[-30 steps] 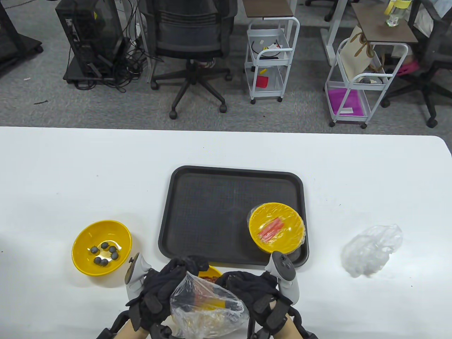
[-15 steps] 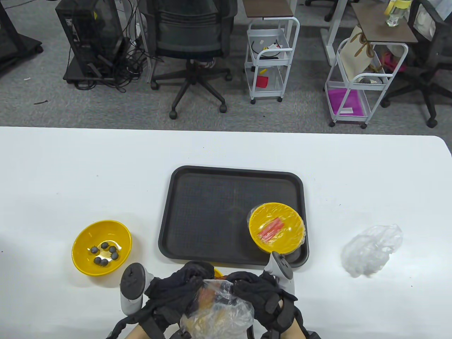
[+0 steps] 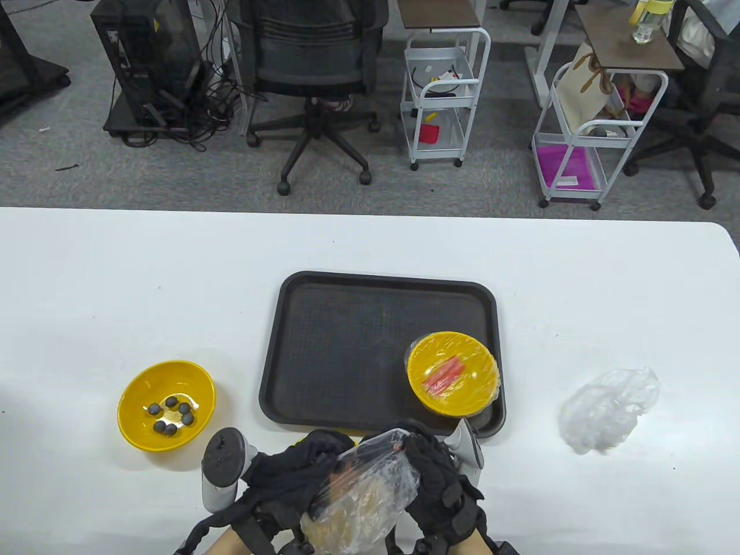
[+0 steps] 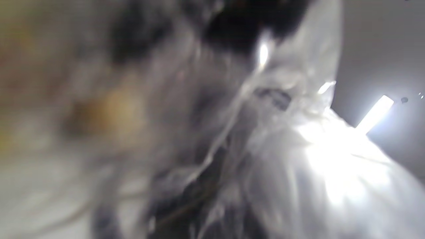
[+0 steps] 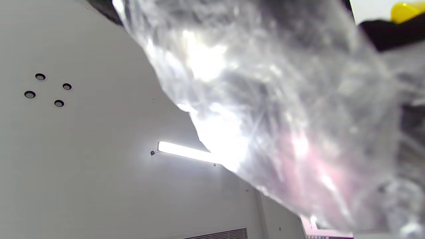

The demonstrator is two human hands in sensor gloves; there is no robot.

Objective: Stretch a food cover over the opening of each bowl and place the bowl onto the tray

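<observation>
clear food cover (image 3: 364,497) stretched between both hands' fingers (image 3: 425,462).

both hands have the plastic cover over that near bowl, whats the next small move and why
Probably pull the food cover down past the bowl rim. Both the left hand and right hand grip it, bunched and loose, while the covered bowl on the tray shows film stretched taut.

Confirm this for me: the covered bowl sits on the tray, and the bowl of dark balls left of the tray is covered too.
Not quite. The covered bowl does sit on the tray, but the bowl of dark balls left of the tray is uncovered; its opening is bare in the table view.
</observation>
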